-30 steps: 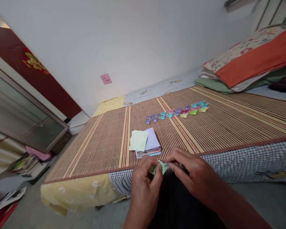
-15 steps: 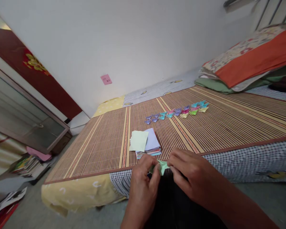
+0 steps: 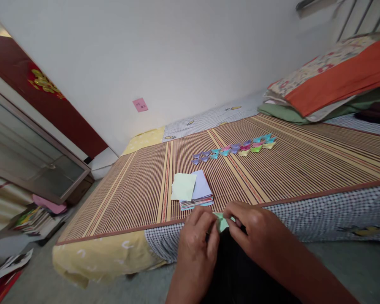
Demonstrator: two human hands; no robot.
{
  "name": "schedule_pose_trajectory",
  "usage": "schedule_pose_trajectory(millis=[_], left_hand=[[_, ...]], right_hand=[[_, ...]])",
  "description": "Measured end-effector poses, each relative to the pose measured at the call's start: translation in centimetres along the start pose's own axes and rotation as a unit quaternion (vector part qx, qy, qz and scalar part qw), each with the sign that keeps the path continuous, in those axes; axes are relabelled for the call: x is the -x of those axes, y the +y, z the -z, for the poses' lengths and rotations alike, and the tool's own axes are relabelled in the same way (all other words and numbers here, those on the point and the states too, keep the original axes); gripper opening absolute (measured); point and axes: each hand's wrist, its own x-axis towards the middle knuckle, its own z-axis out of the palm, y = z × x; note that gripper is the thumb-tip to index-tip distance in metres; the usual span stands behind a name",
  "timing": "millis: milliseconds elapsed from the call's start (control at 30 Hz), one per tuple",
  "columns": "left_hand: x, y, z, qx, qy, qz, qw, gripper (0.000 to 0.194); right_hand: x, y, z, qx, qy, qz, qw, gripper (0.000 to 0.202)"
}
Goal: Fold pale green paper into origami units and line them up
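Both hands moved closer together. A striped mat point(image 3: 272, 169) covers the bed by a white wall point(image 3: 177, 55). The left hand point(image 3: 198, 249) and right hand point(image 3: 256, 232) pinch a small, crumpled green paper point(image 3: 222, 221).

One head-worn view only — looking forward and down from the bed's near edge, close above both hands point(image 3: 224, 240) at the bottom of frame. Facing across the bamboo mat point(image 3: 272, 169) toward the white wall point(image 3: 177, 55) — pillows point(image 3: 329, 80) far right, cabinet point(image 3: 28, 147) left.
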Motion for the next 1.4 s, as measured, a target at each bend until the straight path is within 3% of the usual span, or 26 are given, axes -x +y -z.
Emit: schedule_pose_trajectory(millis=[233,533,633,800,967,1167,1400], left_hand=[[0.0,0.2,-0.1,-0.006,-0.056,-0.007,0.998,0.017],[-0.4,0.1,0.1,0.041,-0.024,-0.008,0.999,0.018],[-0.2,0.0,0.0,0.037,-0.020,-0.014,0.999,0.019],[-0.3,-0.1,-0.3,0.035,-0.013,-0.017,0.999,0.021],[-0.6,-0.2,-0.2,0.064,0.018,-0.001,0.998,0.019],[-0.9,-0.4,0.5,0.127,0.020,0.058,0.990,0.017],[-1.2,-0.1,0.7,0.138,0.009,0.062,0.988,0.017]], right_hand=[[0.1,0.1,-0.2,0.029,0.001,-0.026,0.999,0.016],[-0.1,-0.1,-0.1,-0.001,0.034,-0.017,0.999,0.021],[-0.2,-0.2,-0.2,-0.005,0.031,-0.010,0.999,0.013],[-0.5,-0.5,0.0,-0.005,0.030,0.005,1.000,0.021],[-0.5,-0.3,1.0,-0.108,-0.002,-0.030,0.994,0.014],[-0.8,0.3,1.5,-0.203,0.012,0.017,0.979,0.019],[-1.9,-0.7,1.1,-0.081,-0.027,-0.004,0.996,0.020]])
